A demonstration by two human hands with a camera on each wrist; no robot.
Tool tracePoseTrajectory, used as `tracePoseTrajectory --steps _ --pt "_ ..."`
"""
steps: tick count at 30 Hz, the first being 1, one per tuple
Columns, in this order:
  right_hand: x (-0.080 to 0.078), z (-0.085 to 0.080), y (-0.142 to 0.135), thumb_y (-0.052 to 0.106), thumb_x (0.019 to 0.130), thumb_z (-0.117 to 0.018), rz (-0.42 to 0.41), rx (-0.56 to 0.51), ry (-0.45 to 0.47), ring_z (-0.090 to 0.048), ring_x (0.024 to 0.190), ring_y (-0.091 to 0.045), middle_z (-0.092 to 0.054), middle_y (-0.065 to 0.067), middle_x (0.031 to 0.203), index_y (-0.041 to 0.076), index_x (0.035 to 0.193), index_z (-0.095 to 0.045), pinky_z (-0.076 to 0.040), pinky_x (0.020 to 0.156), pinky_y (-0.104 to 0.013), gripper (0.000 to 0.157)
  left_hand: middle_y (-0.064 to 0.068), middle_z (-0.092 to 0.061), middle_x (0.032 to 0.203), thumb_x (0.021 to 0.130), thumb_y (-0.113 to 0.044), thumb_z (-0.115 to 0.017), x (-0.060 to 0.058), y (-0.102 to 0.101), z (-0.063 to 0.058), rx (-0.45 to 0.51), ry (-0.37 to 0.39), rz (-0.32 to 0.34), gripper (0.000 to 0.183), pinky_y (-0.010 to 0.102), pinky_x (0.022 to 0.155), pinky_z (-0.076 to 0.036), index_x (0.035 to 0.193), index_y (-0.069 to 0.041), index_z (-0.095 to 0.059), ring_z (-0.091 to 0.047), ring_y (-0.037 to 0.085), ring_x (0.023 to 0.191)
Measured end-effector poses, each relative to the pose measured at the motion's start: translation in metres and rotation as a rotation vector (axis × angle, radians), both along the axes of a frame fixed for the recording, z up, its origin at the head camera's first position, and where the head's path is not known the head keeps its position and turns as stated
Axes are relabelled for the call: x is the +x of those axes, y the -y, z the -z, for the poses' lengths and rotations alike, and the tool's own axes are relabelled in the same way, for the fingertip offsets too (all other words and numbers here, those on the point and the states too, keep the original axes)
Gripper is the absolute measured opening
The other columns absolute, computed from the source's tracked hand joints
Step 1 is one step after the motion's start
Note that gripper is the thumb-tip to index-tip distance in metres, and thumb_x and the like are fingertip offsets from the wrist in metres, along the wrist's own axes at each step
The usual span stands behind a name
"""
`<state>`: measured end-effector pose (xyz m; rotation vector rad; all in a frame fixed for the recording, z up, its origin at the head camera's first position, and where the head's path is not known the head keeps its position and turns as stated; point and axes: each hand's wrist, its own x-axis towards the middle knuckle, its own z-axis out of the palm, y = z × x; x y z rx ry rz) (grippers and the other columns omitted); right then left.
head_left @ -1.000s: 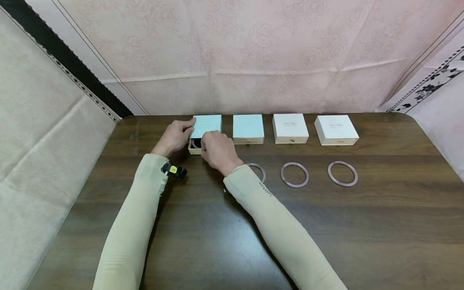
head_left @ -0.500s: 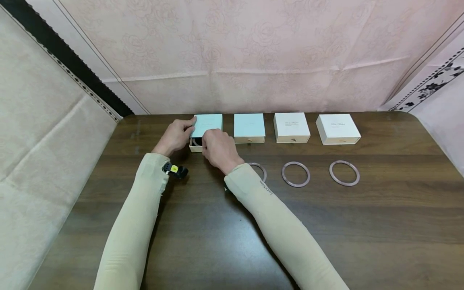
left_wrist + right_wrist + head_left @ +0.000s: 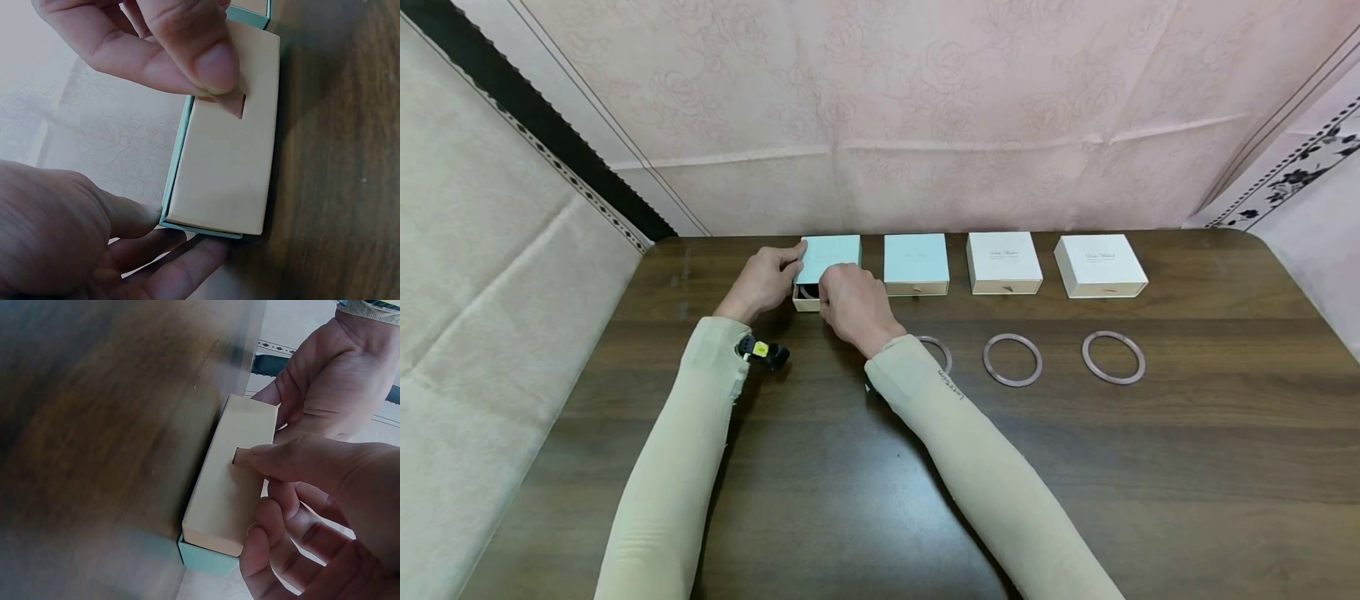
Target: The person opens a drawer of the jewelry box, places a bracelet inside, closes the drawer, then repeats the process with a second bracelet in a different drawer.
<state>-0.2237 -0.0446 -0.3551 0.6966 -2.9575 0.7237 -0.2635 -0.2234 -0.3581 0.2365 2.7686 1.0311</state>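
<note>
At the far left of the row, a light-blue drawer box [image 3: 832, 252] has its cream drawer [image 3: 219, 178] pulled partly out. My left hand [image 3: 762, 283] grips the sleeve's left side between thumb and fingers. In front, my right hand [image 3: 853, 308] pinches the small ribbon tab [image 3: 234, 104] on the drawer's front panel with thumb and forefinger; its other fingers are curled in the right wrist view. Part of a ring-shaped bangle [image 3: 808, 292] shows inside the drawer over a dark lining. My right hand hides the rest of the opening.
Another light-blue box [image 3: 916, 260] and two white boxes [image 3: 1002, 257] stand to the right along the table's back edge. Three pale bangles lie before them: one bangle [image 3: 942, 350] partly behind my right wrist, a middle bangle [image 3: 1037, 364] and a right bangle [image 3: 1141, 364].
The drawer sticks out slightly less than a second ago, and my right hand has shifted a little toward the box with it. My left hand keeps its grip.
</note>
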Motion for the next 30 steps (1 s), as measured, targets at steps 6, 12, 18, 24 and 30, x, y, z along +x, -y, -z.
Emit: tracePoseTrajectory --steps 6,12,18,24,30 --pt "-0.0015 0.0002 -0.0004 0.006 0.097 -0.059 -0.001 -0.005 -0.002 -0.047 0.058 -0.012 -0.060 0.002 0.065 0.015 0.062 -0.061 -0.041 0.050 -0.026 0.036 0.016 -0.046 0.157 0.111 -0.017 -0.042 -0.0001 0.0000 0.0003 0.003 0.001 -0.001 0.047 0.026 0.051 -0.036 0.158 -0.014 -0.035 -0.035 0.007 0.045" --pt "-0.0027 0.0005 -0.0007 0.006 0.097 -0.057 0.004 -0.007 -0.011 -0.045 0.057 -0.012 -0.057 0.003 0.063 0.015 0.061 -0.060 -0.039 0.049 -0.026 0.038 0.021 -0.063 0.113 0.111 -0.018 -0.042 0.0014 -0.0003 -0.0007 0.009 -0.003 -0.003 0.047 0.026 0.050 -0.035 0.158 -0.015 -0.035 -0.035 0.009 0.044" --pt "-0.0042 0.0007 -0.0009 0.007 0.098 -0.056 0.002 -0.007 -0.012 -0.043 0.056 -0.012 -0.056 0.002 0.061 0.015 0.060 -0.058 -0.036 0.048 -0.026 0.039 0.015 -0.060 0.094 0.111 -0.019 -0.042 0.0019 -0.0003 -0.0014 0.010 -0.011 -0.002 0.047 0.027 0.049 -0.036 0.158 -0.015 -0.036 -0.035 0.010 0.044" --pt "-0.0054 0.0004 -0.0012 0.007 0.099 -0.057 0.006 -0.009 -0.004 -0.046 0.056 -0.012 -0.061 0.001 0.065 0.014 0.063 -0.063 -0.038 0.049 -0.026 0.037 0.017 -0.061 0.099 0.111 -0.018 -0.042 0.0013 -0.0009 -0.0012 0.012 -0.014 -0.005 0.046 0.026 0.049 -0.035 0.157 -0.014 -0.037 -0.035 0.008 0.044" --pt "-0.0061 0.0001 -0.0003 0.009 0.099 -0.060 0.016 -0.010 0.004 -0.057 0.062 -0.013 -0.067 0.002 0.073 0.014 0.069 -0.068 -0.046 0.054 -0.027 0.032 0.015 -0.061 0.095 0.111 -0.018 -0.042 0.0012 -0.0007 -0.0005 0.016 -0.011 -0.010 0.046 0.025 0.050 -0.036 0.157 -0.014 -0.037 -0.036 0.008 0.045"
